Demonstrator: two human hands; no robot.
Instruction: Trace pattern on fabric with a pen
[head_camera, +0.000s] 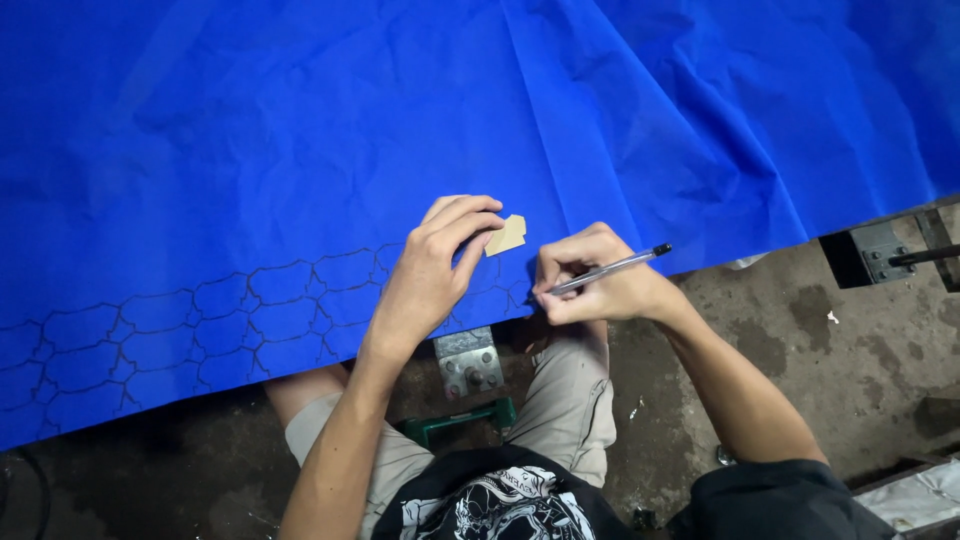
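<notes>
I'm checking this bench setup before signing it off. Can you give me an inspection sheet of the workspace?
Surface: blue fabric sheet spread wide, creased, with rows of traced outlines along its near edge.
Job's things: small tan template lying on the fabric; pen with its tip at the fabric.
Clutter: green clamp and metal bracket below the fabric edge.
Hands: left hand presses the template; right hand grips the pen.
Cables: a dark loop at lower left, possibly a cable.
Surroundings: stained concrete floor; metal bracket at right.
</notes>
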